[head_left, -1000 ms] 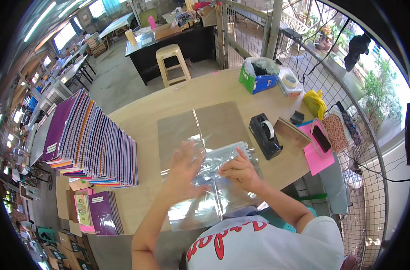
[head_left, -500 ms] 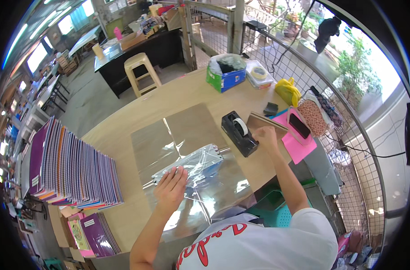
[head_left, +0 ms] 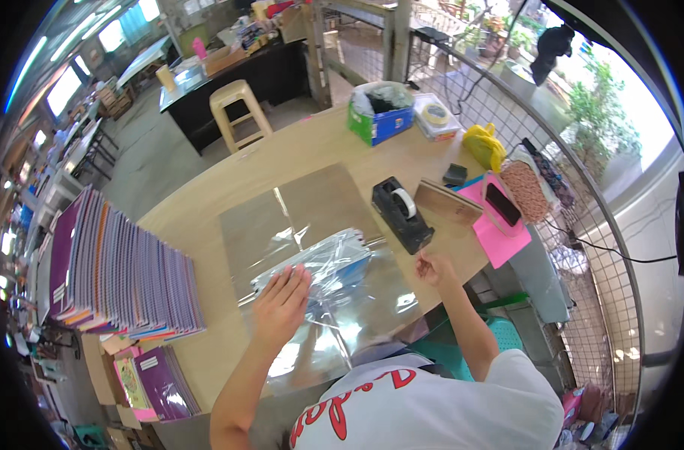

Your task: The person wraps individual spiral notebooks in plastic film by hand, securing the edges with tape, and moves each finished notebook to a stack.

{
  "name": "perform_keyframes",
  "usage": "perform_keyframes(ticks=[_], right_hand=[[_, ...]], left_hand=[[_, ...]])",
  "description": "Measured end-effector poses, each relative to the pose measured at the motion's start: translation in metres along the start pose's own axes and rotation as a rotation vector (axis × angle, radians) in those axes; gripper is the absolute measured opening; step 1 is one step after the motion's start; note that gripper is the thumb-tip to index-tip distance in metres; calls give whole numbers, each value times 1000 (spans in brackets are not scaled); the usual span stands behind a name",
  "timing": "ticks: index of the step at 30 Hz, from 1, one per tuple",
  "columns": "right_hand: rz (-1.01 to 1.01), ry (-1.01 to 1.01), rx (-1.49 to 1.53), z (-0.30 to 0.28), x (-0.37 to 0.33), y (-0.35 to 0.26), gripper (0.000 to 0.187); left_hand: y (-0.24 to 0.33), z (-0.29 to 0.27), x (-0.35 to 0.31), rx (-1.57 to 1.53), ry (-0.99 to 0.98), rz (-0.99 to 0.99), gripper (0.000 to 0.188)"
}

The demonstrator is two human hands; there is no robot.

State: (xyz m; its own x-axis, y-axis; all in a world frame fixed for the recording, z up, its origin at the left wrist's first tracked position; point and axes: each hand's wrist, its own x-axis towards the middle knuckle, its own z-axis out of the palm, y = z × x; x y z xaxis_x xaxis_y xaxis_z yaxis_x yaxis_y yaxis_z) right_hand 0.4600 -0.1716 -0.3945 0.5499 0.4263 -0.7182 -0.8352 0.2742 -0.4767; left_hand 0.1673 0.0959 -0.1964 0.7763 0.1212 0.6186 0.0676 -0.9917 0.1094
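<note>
My left hand [head_left: 284, 298] lies with fingers stretched out on the left end of a pack wrapped in clear, shiny plastic [head_left: 334, 259]. White and blue show through the wrapping; the contents are hard to make out. Underneath spreads a large sheet of clear plastic film [head_left: 263, 206] with bright glare along its creases. My right hand [head_left: 434, 268] is at the near end of a black tape dispenser [head_left: 397, 217], its fingertips pinched together. Whatever they hold, if anything, is too small or clear to see. A roll of tape [head_left: 403, 202] sits in the dispenser.
A tall stack of spiral notebooks [head_left: 132, 270] stands at the left, with purple notebooks [head_left: 162, 382] below it. Behind the dispenser are a brown folded case [head_left: 447, 202], pink paper [head_left: 499, 240], a phone [head_left: 502, 204], a yellow bag [head_left: 483, 146] and a green-blue box [head_left: 379, 120].
My right hand has moved down toward me and slightly left, away from the brown case to the dispenser's near end. My left hand stays on the wrapped pack, shifted slightly.
</note>
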Motion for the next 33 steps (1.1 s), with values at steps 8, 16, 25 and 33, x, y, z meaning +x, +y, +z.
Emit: perform_keyframes(ticks=[8,16,25,33], right_hand=[[-625,-577,-430,185,-208,70,20],[-405,-415,-717,176,-178,106,25],[-740,-559,-410,187,-214,96,13],[-449,-374,-834,196,-158,109,25]], left_hand=[[0,0,-4,-12,39,15,33],[2,4,-10,-38,62,4,35],[-13,10,-1,-24,81,-64,35],[-10,7,-1,-26,48,-47,40]])
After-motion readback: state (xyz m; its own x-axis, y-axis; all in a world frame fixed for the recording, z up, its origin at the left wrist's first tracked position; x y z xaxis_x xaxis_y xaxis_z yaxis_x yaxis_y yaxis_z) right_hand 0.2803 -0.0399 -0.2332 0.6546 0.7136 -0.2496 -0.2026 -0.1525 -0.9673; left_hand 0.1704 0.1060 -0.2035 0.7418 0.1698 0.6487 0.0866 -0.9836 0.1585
